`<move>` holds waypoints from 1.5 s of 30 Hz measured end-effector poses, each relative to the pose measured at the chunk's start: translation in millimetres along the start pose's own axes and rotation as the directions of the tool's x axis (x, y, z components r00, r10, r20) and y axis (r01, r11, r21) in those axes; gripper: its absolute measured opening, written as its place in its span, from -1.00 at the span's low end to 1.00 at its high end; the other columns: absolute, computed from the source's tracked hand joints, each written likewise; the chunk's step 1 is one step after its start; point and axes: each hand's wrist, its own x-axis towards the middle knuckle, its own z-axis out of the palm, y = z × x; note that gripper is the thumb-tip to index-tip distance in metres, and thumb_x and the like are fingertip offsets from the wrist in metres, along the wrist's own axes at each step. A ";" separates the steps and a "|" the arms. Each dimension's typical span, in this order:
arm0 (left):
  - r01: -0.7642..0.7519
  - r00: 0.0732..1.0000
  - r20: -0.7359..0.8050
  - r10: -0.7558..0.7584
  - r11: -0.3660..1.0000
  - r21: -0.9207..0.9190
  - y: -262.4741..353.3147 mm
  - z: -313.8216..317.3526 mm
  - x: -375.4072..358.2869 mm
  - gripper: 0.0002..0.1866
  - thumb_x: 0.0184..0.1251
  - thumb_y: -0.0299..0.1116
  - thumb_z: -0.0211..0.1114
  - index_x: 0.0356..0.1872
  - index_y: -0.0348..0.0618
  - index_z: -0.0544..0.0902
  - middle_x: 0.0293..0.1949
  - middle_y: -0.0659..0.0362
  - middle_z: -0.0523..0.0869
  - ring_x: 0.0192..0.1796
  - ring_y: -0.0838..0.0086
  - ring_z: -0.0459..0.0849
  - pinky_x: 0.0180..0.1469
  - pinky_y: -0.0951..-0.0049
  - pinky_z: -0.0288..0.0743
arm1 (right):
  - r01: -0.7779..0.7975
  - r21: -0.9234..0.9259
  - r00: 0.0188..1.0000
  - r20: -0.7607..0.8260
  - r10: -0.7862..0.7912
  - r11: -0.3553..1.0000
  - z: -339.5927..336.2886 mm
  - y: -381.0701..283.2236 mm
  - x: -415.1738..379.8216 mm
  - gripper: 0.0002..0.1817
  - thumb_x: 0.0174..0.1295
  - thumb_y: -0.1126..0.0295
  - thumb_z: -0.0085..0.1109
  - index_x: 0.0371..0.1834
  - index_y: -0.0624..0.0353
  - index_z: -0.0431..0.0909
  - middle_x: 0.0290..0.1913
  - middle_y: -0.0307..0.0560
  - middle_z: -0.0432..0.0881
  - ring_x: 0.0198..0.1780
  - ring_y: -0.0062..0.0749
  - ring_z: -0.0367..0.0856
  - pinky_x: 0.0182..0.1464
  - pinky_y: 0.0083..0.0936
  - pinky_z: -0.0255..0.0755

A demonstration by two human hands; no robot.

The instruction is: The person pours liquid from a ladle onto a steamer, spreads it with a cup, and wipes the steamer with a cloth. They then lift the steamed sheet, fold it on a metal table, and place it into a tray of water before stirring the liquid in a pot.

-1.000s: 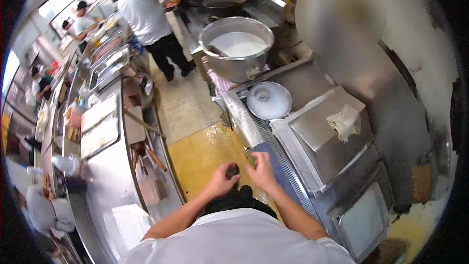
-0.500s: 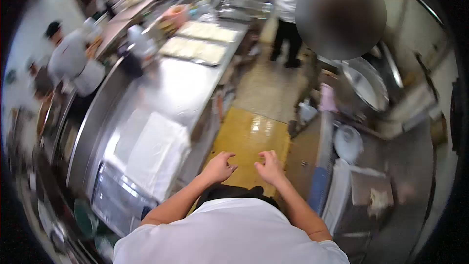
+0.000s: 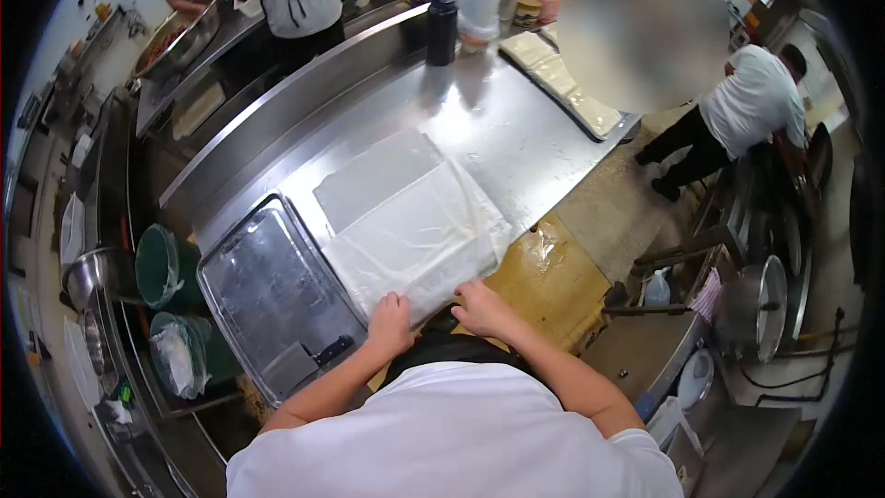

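Note:
A translucent plastic sheet lies over the steel table, its near edge hanging loosely toward me. My left hand is at that near edge, fingers curled onto the plastic. A short way to the right, my right hand pinches the same edge close to its corner. Beneath the plastic, a pale flat rectangle shows through. Left of the sheet rests a dark metal baking tray. On its near end lies a wide-bladed tool with a black handle.
The steel table has a raised back rim. On it stand a black bottle, a clear container and a tray of pale dough slabs. Green buckets stand left. Several co-workers are nearby, one at right.
My view has swung left to face the steel table. My hands, which were apart over the floor with fingers bent, are now at the plastic sheet's near edge.

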 end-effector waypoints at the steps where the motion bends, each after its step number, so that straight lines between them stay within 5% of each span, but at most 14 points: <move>1: -0.061 0.997 -0.055 0.060 0.998 -0.017 -10.5 7.8 -1.9 -0.48 0.05 -0.23 0.58 -0.03 -0.27 0.58 -0.01 -0.11 0.58 0.08 -0.01 0.60 0.07 0.05 0.54 | 0.045 -0.009 0.998 0.034 -0.044 0.999 7.0 -5.8 10.5 -0.57 0.23 0.29 0.32 0.09 0.31 0.58 0.12 0.28 0.56 0.18 0.24 0.58 0.24 -0.06 0.50; 5: -0.241 0.954 -0.206 0.217 0.966 -0.098 -38.1 35.9 2.1 -0.74 0.14 -0.41 0.41 -0.14 -0.16 0.61 -0.13 -0.02 0.63 0.02 0.03 0.62 0.02 0.06 0.53 | 0.183 -0.077 0.979 0.106 -0.175 0.980 26.5 -26.6 35.4 -0.54 0.15 0.29 0.36 0.08 0.31 0.59 0.07 0.29 0.56 0.11 0.25 0.59 0.23 -0.07 0.49; 7: -0.215 0.956 -0.249 0.157 0.951 -0.225 -39.9 27.1 4.3 -0.82 0.23 -0.43 0.34 -0.17 -0.18 0.61 -0.20 -0.04 0.67 -0.05 -0.03 0.65 -0.01 0.03 0.53 | 0.319 -0.095 0.947 0.069 -0.314 0.943 32.1 -35.3 42.4 -0.52 0.11 0.29 0.39 0.08 0.28 0.60 0.05 0.28 0.56 0.04 0.22 0.61 0.18 -0.06 0.50; 9: -0.168 0.958 -0.279 0.064 0.914 -0.369 -38.7 12.0 12.5 -0.85 0.31 -0.41 0.30 -0.17 -0.21 0.60 -0.24 -0.08 0.69 -0.10 -0.09 0.66 -0.05 -0.01 0.54 | 0.357 -0.317 0.928 0.015 -0.372 0.879 29.8 -45.1 50.7 -0.54 0.05 0.33 0.39 0.05 0.23 0.62 -0.04 0.22 0.60 -0.01 0.13 0.61 0.12 -0.08 0.48; 14: 0.024 0.985 -0.124 -0.122 0.799 -0.601 -23.9 -66.5 36.0 -0.73 0.46 -0.24 0.28 -0.12 -0.28 0.58 -0.27 -0.22 0.71 -0.17 -0.24 0.68 -0.13 -0.15 0.52 | 0.137 -0.539 0.920 -0.241 -0.308 0.831 5.2 -4.0 97.6 -0.70 -0.02 0.42 0.29 -0.14 0.15 0.70 -0.26 0.07 0.62 -0.06 0.00 0.59 0.05 -0.07 0.41; 19: -0.185 0.965 0.156 0.210 0.969 -0.162 -13.8 -70.2 47.2 -0.65 0.33 -0.08 0.43 -0.20 -0.22 0.74 -0.13 -0.18 0.74 -0.09 -0.12 0.73 -0.03 -0.02 0.60 | -0.114 -0.482 0.832 -0.524 -0.182 0.869 -41.9 22.4 80.3 -0.86 0.06 0.44 0.21 -0.36 0.06 0.75 -0.31 0.00 0.60 -0.07 -0.02 0.56 0.11 -0.06 0.37; 21: -0.369 0.908 0.166 0.385 0.921 -0.121 -6.3 -52.5 49.0 -0.66 0.30 -0.08 0.44 -0.23 -0.21 0.80 -0.07 -0.17 0.75 -0.05 -0.07 0.75 0.00 0.01 0.62 | -0.202 -0.465 0.787 -0.601 -0.140 0.862 -44.0 42.3 62.7 -0.87 0.08 0.45 0.20 -0.41 0.02 0.76 -0.30 -0.02 0.60 -0.06 -0.03 0.55 0.14 -0.09 0.36; 24: -0.448 0.778 0.315 0.543 0.832 -0.328 13.2 -1.9 59.2 -0.64 0.31 -0.08 0.42 -0.18 -0.21 0.81 -0.03 -0.16 0.74 -0.05 0.00 0.75 0.02 0.03 0.61 | -0.381 -0.421 0.733 -0.680 -0.009 0.823 -42.4 72.8 22.7 -0.88 0.00 0.49 0.26 -0.48 -0.03 0.74 -0.31 -0.08 0.55 -0.04 -0.08 0.51 0.15 -0.16 0.32; 27: -0.403 0.618 0.508 0.600 0.797 -0.450 57.5 -0.5 59.5 -0.55 0.35 0.05 0.31 -0.31 -0.21 0.79 -0.18 -0.10 0.80 -0.14 0.02 0.77 -0.02 0.08 0.61 | -0.498 -0.366 0.681 -0.726 0.093 0.786 -41.4 98.2 -30.3 -0.88 0.07 0.46 0.24 -0.50 -0.05 0.74 -0.30 -0.09 0.54 -0.03 -0.09 0.49 0.20 -0.14 0.30; 31: -0.262 0.373 0.699 0.609 0.792 -0.551 109.6 6.1 52.6 -0.47 0.38 0.16 0.30 -0.20 -0.19 0.80 -0.39 -0.08 0.76 -0.27 0.11 0.74 -0.16 0.14 0.54 | -0.680 -0.258 0.576 -0.766 0.284 0.686 -36.2 118.1 -98.4 -0.84 0.16 0.42 0.19 -0.49 -0.03 0.75 -0.27 -0.06 0.55 0.01 -0.05 0.47 0.31 -0.07 0.25; 34: -0.194 0.345 0.673 0.655 0.751 -0.631 141.0 25.8 29.0 -0.53 0.42 0.07 0.34 -0.34 -0.23 0.75 -0.46 0.09 0.73 -0.34 0.33 0.67 -0.21 0.24 0.50 | -0.759 -0.182 0.472 -0.816 0.335 0.625 -28.8 126.5 -147.9 -0.89 0.13 0.43 0.25 -0.48 -0.02 0.74 -0.26 -0.06 0.55 0.02 -0.03 0.47 0.31 -0.08 0.25; 40: -0.021 0.175 0.745 0.643 0.759 -0.650 179.2 43.4 -27.7 -0.54 0.44 0.03 0.34 -0.12 -0.25 0.77 -0.39 0.17 0.71 -0.31 0.41 0.62 -0.19 0.28 0.50 | -0.836 0.038 0.239 -0.872 0.426 0.547 0.8 111.2 -251.5 -0.95 0.05 0.44 0.36 -0.46 -0.02 0.73 -0.25 -0.06 0.55 0.03 -0.01 0.46 0.26 -0.10 0.28; 43: -0.089 0.142 0.718 0.682 0.731 -0.677 180.9 44.1 -56.5 -0.60 0.44 -0.05 0.32 -0.08 -0.23 0.77 -0.33 0.05 0.77 -0.27 0.26 0.71 -0.13 0.20 0.56 | -0.854 0.176 0.108 -0.861 0.497 0.490 34.7 94.4 -301.7 -0.95 0.06 0.45 0.34 -0.48 -0.01 0.72 -0.25 -0.04 0.55 0.01 0.01 0.47 0.17 -0.11 0.31; 45: -0.496 0.153 0.727 0.669 0.689 -0.529 176.1 53.9 -68.0 -0.64 0.42 -0.08 0.34 -0.10 -0.21 0.75 -0.25 -0.02 0.79 -0.21 0.21 0.75 -0.11 0.16 0.57 | -0.823 0.252 0.034 -0.874 0.486 0.510 69.3 87.2 -342.0 -0.97 0.05 0.45 0.34 -0.48 0.02 0.71 -0.25 -0.02 0.55 0.00 0.02 0.48 0.12 -0.14 0.32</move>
